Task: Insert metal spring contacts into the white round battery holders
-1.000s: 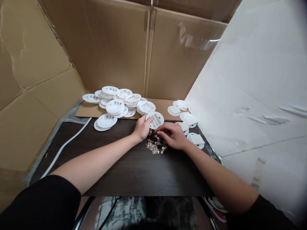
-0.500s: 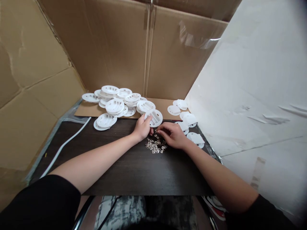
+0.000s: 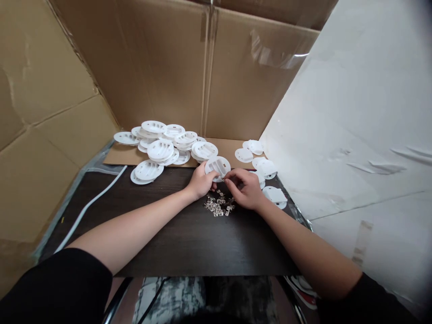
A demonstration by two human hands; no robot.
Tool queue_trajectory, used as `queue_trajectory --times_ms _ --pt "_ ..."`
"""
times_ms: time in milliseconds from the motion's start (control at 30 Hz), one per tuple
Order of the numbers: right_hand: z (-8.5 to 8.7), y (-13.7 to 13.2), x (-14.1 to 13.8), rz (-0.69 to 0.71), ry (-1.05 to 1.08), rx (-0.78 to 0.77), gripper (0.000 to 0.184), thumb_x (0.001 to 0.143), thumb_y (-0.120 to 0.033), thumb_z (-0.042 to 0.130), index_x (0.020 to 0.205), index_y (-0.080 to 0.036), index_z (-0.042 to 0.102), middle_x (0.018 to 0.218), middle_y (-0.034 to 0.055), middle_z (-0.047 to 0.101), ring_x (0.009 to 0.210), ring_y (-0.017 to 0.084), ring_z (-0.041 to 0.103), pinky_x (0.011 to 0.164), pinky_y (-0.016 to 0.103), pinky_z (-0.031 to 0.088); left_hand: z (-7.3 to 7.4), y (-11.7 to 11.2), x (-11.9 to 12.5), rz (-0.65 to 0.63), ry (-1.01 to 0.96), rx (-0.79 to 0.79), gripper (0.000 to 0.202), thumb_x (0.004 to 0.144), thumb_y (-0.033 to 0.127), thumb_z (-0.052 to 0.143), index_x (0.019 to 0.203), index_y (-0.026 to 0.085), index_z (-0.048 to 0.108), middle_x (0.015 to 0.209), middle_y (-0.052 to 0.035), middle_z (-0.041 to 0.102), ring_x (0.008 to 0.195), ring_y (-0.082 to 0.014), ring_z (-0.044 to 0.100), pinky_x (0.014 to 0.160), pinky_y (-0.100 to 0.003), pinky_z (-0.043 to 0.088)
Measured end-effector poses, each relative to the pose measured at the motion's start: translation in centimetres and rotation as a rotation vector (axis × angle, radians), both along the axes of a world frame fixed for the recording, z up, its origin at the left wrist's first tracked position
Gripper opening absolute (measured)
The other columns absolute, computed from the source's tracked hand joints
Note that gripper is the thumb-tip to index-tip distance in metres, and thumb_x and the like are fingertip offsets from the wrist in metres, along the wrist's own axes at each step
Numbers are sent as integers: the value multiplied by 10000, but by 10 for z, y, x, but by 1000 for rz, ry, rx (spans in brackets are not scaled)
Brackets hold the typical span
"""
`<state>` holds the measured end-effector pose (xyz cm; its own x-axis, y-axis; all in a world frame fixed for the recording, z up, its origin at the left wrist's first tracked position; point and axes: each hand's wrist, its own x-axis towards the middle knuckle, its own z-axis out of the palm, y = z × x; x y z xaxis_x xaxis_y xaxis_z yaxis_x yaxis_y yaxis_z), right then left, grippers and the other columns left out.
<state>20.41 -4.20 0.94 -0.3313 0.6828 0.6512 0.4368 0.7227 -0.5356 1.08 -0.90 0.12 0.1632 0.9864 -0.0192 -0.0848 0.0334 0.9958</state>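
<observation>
Two bare forearms reach out from black sleeves across a dark wooden table [image 3: 189,243], meeting near its far edge. Just below the hands lies a small heap of metal clips [image 3: 218,205], loose on the wood. The right hand [image 3: 245,189] has lifted off that heap since a second ago and now meets the disc, fingertips pinched together as if on a single clip — too small to confirm from here. The left hand [image 3: 201,182] curls around the near rim of a white plastic disc [image 3: 218,165], which it has tipped and drawn slightly closer, slotted face up; the shift suggests picking has given way to fitting a clip into the disc.

Beyond them, at far left, a spread pile of white discs [image 3: 162,145] rests on a cardboard sheet, with a white cable [image 3: 88,208] trailing off toward the near left. At far right sit smaller white covers [image 3: 266,167] — all hemmed in by cardboard walls [image 3: 162,63] and a white panel [image 3: 357,117].
</observation>
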Motion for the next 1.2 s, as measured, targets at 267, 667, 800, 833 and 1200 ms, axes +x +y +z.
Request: queue_trajectory --times_ms 267,667,800,833,1200 --pt "-5 7 0 -134 6 18 75 1017 -261 675 999 -225 738 841 37 759 619 172 607 644 347 515 -3 4 -2 -44 -58 -20 328 834 275 678 1118 154 565 503 43 592 383 -166 557 413 -245 420" --pt "-13 8 -1 -190 114 -203 130 974 -349 752 962 -227 794 882 40 817 554 151 628 585 330 520 -1 -1 -1 -83 -44 86 204 806 229 786 781 162 594 512 27 576 421 -97 516 441 -230 433" --pt "-13 8 -2 -178 144 -245 163 981 -388 755 969 -233 803 887 49 824 571 162 654 556 321 523 -4 2 -1 -99 -63 28 208 846 263 804 866 149 632 527 6 624 428 -128 572 458 -250 494" --pt "-14 8 -2 -175 150 -251 169 984 -396 755 972 -235 805 890 50 825 577 165 660 550 319 524 -5 2 -1 -101 -77 14 229 846 269 816 907 150 630 533 6 634 434 -141 588 465 -263 517" --pt "-17 7 -4 -106 155 -285 133 941 -321 794 1031 -227 819 870 45 820 592 145 641 575 308 529 -7 7 0 -71 -150 30 289 804 242 889 946 145 657 688 -23 713 578 -153 671 559 -286 596"
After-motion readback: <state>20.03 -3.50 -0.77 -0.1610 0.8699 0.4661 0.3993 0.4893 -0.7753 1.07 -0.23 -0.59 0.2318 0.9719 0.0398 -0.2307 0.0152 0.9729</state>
